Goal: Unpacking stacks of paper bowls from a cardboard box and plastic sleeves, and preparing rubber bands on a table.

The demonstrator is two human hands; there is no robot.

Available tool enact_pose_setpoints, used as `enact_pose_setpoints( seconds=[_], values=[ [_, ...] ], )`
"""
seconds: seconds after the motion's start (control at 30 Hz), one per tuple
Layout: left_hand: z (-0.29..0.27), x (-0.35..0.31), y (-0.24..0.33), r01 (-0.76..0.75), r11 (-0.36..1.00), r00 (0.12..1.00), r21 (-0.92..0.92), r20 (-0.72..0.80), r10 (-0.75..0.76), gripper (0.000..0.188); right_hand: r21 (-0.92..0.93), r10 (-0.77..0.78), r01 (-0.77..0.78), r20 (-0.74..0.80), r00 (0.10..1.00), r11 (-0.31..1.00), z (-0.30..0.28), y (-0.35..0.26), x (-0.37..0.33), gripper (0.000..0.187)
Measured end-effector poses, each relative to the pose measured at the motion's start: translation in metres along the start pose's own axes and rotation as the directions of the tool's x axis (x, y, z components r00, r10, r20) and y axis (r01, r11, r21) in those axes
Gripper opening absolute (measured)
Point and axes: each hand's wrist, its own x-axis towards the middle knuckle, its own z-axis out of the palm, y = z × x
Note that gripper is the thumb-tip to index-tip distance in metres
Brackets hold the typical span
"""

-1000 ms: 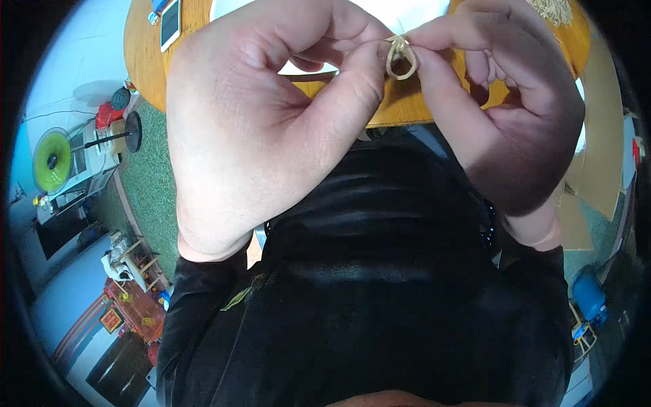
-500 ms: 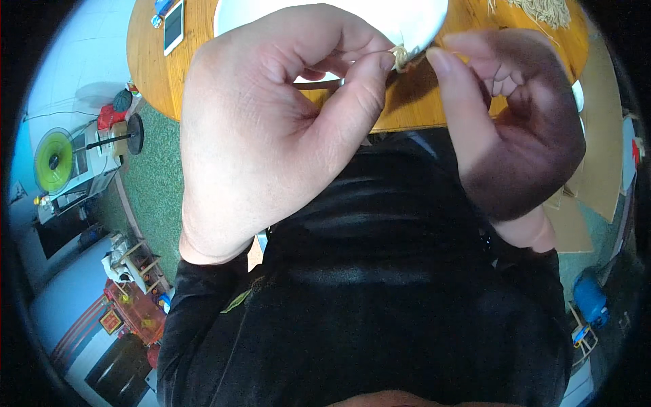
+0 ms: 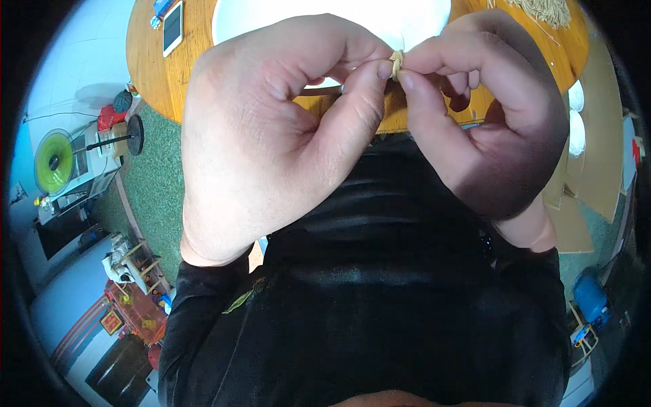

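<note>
A small tan loop of string (image 3: 397, 62) is being pinched between both hands, held up above the near edge of the round wooden worktop (image 3: 152, 68). The left hand (image 3: 271, 136) is closing its thumb and forefinger on the loop from the left; the right hand (image 3: 488, 129) is gripping it from the right, thumb tip touching the left thumb tip. Behind the hands a large white bowl (image 3: 413, 20) is sitting on the worktop; what it is holding cannot be told. A bundle of tan strands (image 3: 542, 10) is lying near the worktop's far right edge. A white phone (image 3: 171, 26) is resting by the far left edge.
</note>
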Motion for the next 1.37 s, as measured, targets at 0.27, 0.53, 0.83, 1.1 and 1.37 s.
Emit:
enact_pose_setpoints(
  seconds=[0.27, 0.53, 0.83, 1.1, 1.37],
  values=[
    [-0.002, 0.005, 0.000, -0.046, 0.999, 0.999, 0.003, 0.013, 0.046, 0.009, 0.062, -0.043, 0.048, -0.078, 0.996, 0.997, 0.003, 0.006, 0.003, 0.018],
    [-0.004, 0.003, -0.001, -0.068, 0.997, 0.998, 0.024, 0.006, 0.068, 0.010, 0.038, -0.172, 0.175, -0.085, 0.981, 0.984, 0.003, 0.012, 0.010, 0.016],
    [-0.002, 0.002, 0.001, -0.094, 0.988, 0.995, 0.122, 0.034, 0.090, 0.013, -0.087, -0.061, 0.056, -0.060, 0.996, 0.995, 0.003, 0.005, -0.004, 0.019],
    [-0.006, 0.000, 0.001, -0.058, 0.994, 0.997, 0.092, 0.048, 0.054, 0.018, -0.031, -0.151, 0.148, -0.152, 0.977, 0.988, 0.016, 0.014, 0.005, 0.018],
    [-0.004, 0.000, -0.008, -0.088, 0.989, 0.992, 0.121, 0.098, 0.076, 0.019, 0.287, 0.055, -0.032, -0.071, 0.996, 0.957, 0.021, 0.014, -0.004, 0.011]
  ],
)
